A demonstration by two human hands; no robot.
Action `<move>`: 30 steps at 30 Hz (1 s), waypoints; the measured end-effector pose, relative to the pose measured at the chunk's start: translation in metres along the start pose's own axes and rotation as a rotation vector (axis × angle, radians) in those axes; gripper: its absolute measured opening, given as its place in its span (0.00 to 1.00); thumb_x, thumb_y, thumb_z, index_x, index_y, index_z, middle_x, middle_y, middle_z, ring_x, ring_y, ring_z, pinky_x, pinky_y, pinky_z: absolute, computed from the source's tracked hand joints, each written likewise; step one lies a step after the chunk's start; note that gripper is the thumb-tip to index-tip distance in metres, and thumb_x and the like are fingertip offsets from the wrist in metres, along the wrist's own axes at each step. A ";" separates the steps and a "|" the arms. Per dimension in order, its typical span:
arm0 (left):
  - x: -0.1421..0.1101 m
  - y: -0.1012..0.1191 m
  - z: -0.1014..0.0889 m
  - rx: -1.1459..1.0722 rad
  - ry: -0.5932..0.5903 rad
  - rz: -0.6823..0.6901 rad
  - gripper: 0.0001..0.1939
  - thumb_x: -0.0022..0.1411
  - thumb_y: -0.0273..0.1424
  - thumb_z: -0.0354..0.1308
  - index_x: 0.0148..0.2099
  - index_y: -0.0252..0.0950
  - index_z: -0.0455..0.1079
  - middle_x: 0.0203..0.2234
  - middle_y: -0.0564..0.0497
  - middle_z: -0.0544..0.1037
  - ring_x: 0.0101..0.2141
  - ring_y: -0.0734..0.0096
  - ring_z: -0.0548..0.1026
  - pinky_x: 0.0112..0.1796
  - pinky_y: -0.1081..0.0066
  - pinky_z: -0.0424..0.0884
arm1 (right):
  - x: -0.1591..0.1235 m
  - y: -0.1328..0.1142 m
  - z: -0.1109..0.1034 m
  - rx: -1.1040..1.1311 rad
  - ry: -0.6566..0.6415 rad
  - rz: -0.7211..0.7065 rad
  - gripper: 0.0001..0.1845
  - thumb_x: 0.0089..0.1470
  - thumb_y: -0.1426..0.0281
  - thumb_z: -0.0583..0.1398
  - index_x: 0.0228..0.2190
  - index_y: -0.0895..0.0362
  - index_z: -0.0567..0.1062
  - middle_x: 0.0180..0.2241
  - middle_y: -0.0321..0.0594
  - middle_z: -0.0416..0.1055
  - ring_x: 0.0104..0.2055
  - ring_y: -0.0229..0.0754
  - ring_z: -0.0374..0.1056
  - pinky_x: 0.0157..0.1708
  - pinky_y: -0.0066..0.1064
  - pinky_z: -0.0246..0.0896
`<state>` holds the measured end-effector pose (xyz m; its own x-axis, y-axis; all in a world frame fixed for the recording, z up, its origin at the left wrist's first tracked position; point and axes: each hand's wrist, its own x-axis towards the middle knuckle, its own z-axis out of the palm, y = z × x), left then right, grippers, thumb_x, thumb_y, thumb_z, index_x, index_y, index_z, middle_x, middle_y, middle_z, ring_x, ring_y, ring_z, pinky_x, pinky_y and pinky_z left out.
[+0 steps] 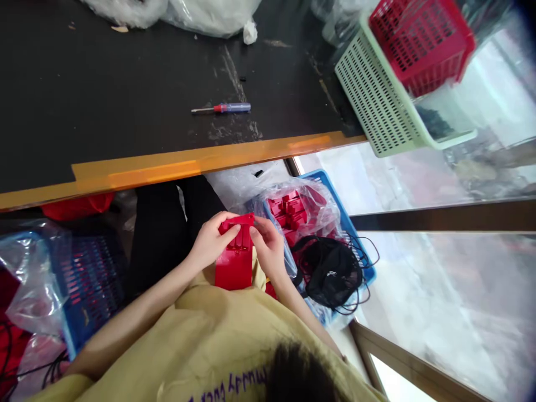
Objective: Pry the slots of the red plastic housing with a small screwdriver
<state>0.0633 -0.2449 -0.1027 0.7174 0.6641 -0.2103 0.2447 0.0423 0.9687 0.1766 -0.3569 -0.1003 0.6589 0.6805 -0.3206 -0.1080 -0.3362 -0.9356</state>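
Note:
A flat red plastic part (233,269) with moulded ribs and slots lies close against the front of my shirt. My left hand (213,241) grips its upper left side, the thumb lying across its face. At the upper right corner, my right hand (268,245) has thumb and fingers closed on the edge of the same part. Whether a smaller piece sits between the right fingertips is too small to tell. On the dark table beyond lies a screwdriver (233,108) with a clear blue and red handle.
Right of my lap, a blue basket (349,215) holds red parts in plastic and a black bundle with cords (335,273). Another blue basket (90,276) stands at left. Orange tape (167,170) lines the table edge. A pale green basket (379,95) with a red basket (422,42) overhangs it.

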 end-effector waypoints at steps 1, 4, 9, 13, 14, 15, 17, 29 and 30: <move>-0.001 -0.001 0.000 0.010 0.004 0.011 0.08 0.63 0.34 0.55 0.43 0.39 0.72 0.39 0.51 0.80 0.39 0.65 0.78 0.41 0.68 0.74 | -0.001 0.000 0.000 -0.043 0.013 -0.029 0.18 0.53 0.58 0.62 0.44 0.52 0.73 0.36 0.37 0.79 0.36 0.43 0.74 0.39 0.35 0.69; -0.002 -0.003 -0.001 0.044 0.017 0.048 0.07 0.64 0.33 0.55 0.43 0.40 0.72 0.40 0.51 0.79 0.41 0.65 0.77 0.44 0.67 0.72 | -0.002 -0.001 0.001 -0.142 0.037 -0.065 0.16 0.53 0.59 0.62 0.43 0.51 0.73 0.32 0.37 0.78 0.33 0.44 0.74 0.35 0.35 0.70; -0.005 -0.004 -0.001 0.090 0.030 0.081 0.07 0.65 0.31 0.54 0.44 0.40 0.72 0.40 0.51 0.79 0.41 0.65 0.77 0.44 0.66 0.71 | 0.002 -0.004 0.003 -0.230 0.039 -0.079 0.17 0.52 0.59 0.63 0.42 0.52 0.72 0.32 0.38 0.79 0.32 0.44 0.75 0.34 0.34 0.72; -0.007 -0.001 -0.001 0.119 0.030 0.091 0.07 0.66 0.31 0.54 0.44 0.41 0.71 0.41 0.51 0.79 0.42 0.65 0.77 0.43 0.67 0.71 | 0.002 -0.005 0.003 -0.274 0.043 -0.084 0.16 0.53 0.59 0.62 0.41 0.52 0.72 0.31 0.38 0.79 0.32 0.43 0.75 0.34 0.34 0.72; -0.008 -0.001 -0.001 0.128 0.031 0.093 0.07 0.66 0.31 0.54 0.44 0.41 0.71 0.41 0.51 0.79 0.42 0.65 0.77 0.43 0.67 0.71 | 0.002 -0.006 0.003 -0.280 0.045 -0.086 0.15 0.53 0.58 0.62 0.41 0.52 0.73 0.31 0.38 0.79 0.32 0.43 0.75 0.34 0.34 0.72; -0.008 0.000 -0.002 0.137 0.031 0.093 0.07 0.66 0.31 0.54 0.44 0.41 0.71 0.41 0.51 0.78 0.42 0.64 0.77 0.43 0.66 0.71 | 0.002 -0.006 0.003 -0.285 0.047 -0.087 0.15 0.53 0.58 0.62 0.41 0.52 0.73 0.31 0.38 0.79 0.32 0.43 0.75 0.35 0.34 0.72; -0.009 0.000 -0.002 0.153 0.035 0.092 0.07 0.66 0.31 0.53 0.45 0.40 0.71 0.41 0.51 0.78 0.42 0.64 0.77 0.44 0.66 0.70 | 0.002 -0.006 0.003 -0.288 0.051 -0.091 0.15 0.54 0.58 0.62 0.41 0.53 0.73 0.32 0.38 0.80 0.32 0.43 0.75 0.34 0.33 0.72; -0.009 -0.002 0.004 0.200 0.090 0.049 0.05 0.65 0.29 0.54 0.41 0.40 0.70 0.38 0.53 0.78 0.38 0.66 0.75 0.39 0.69 0.67 | 0.006 0.006 0.009 -0.167 0.083 -0.106 0.13 0.52 0.60 0.64 0.34 0.56 0.78 0.33 0.39 0.80 0.33 0.41 0.74 0.36 0.31 0.69; -0.008 -0.003 0.005 0.201 0.096 0.043 0.05 0.65 0.29 0.54 0.41 0.40 0.70 0.38 0.53 0.78 0.38 0.66 0.75 0.39 0.68 0.67 | 0.008 0.008 0.009 -0.154 0.088 -0.102 0.13 0.52 0.60 0.64 0.34 0.56 0.78 0.33 0.38 0.80 0.34 0.41 0.74 0.36 0.31 0.69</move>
<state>0.0599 -0.2538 -0.1046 0.6672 0.7304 -0.1461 0.3471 -0.1314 0.9286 0.1741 -0.3487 -0.1117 0.7240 0.6587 -0.2048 0.0730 -0.3684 -0.9268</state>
